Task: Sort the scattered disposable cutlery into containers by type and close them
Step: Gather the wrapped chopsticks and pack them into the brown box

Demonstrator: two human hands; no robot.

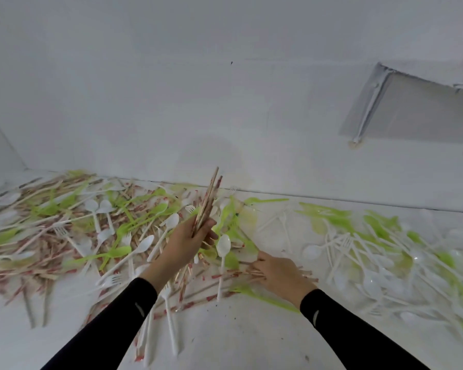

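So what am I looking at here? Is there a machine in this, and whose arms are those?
There is no machine here. A person wears a camera on the head, and it looks down at their own arms in black sleeves. The white surface is strewn with disposable cutlery: green cutlery, white spoons, white forks and paper-wrapped chopsticks. The left hand grips a bundle of chopsticks, tilted upward. The right hand reaches down onto loose chopsticks. I cannot tell whether its fingers have closed on them.
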